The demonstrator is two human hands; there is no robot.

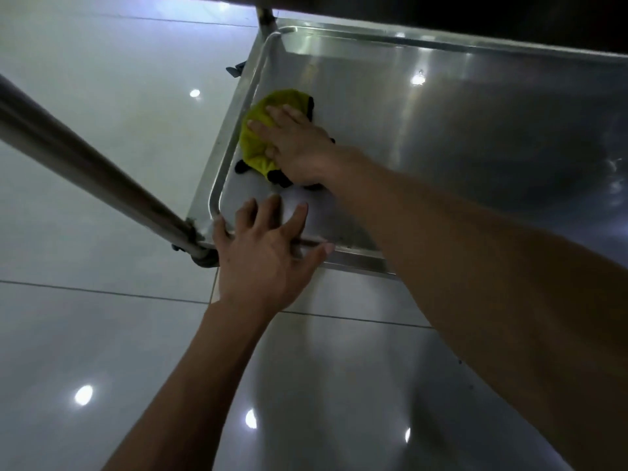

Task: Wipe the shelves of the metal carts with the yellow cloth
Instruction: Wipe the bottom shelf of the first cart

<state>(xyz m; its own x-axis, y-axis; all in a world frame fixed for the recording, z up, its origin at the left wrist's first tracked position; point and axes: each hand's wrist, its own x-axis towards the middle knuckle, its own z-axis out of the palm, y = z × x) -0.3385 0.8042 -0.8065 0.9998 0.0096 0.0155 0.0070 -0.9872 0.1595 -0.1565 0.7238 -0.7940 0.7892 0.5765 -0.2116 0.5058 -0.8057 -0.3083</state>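
Observation:
The yellow cloth [268, 130], with black edging, lies bunched on the bottom shelf of the metal cart [458, 130], close to the shelf's left rim. My right hand [299, 144] presses flat on the cloth with straight fingers. My left hand [268, 253] rests on the shelf's near left corner rim, fingers spread and straight, thumb along the front edge.
A steel cart post [85, 158] slants from the left edge down to the near corner, where a caster [204, 260] sits. A second post [266, 18] rises at the far corner. The dark underside of an upper shelf [475, 15] hangs overhead. Glossy floor tiles [102, 334] surround the cart.

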